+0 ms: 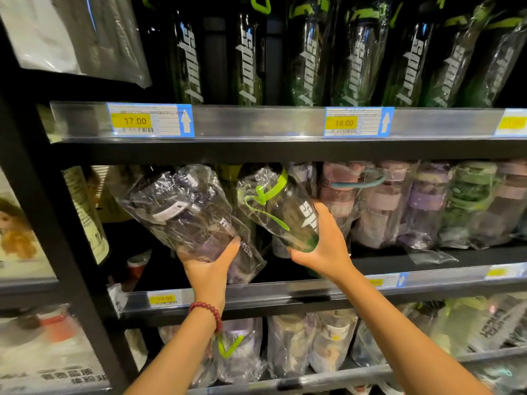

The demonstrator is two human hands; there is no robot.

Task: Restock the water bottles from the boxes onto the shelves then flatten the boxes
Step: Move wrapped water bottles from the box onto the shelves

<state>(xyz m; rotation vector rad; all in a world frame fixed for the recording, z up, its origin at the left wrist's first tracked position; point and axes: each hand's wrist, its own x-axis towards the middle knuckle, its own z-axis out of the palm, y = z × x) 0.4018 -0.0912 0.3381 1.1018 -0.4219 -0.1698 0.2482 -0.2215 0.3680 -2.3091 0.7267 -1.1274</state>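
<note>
We face a black metal shelving unit point(85, 280) with clear plastic price rails. Its top shelf, from 11 to 2 o'clock, carries a row of tall dark bottles with lime-green lids point(305, 58), each in a clear sleeve. The middle shelf point(427, 256) is where we are working: pastel purple and green bottles in plastic bags point(427, 206) fill its 3 o'clock side, while the stretch toward 9 o'clock looks sparsely stocked.

Our left hand point(209, 265) is wrapped around the base of a dark purple-tinted bottle in a crinkled clear bag point(188, 215), which leans with its cap toward 10 o'clock. Our right hand point(325, 243) grips the lower body of a dark bottle with a lime-green cap ring and strap, also bagged point(281, 210), tilted the same way and just beside the pastel row. Both bottles appear to be above the shelf board rather than resting on it. No boxes are in view.

To do this well, we judge that we should bring each bottle upright before letting go, seat the base flat, and push it back so its lettering faces outward. The loose bags are slippery, so we hold the bottle bodies firmly, not the film, and keep the green-capped bottle from nudging its neighbours at 3 o'clock.
</note>
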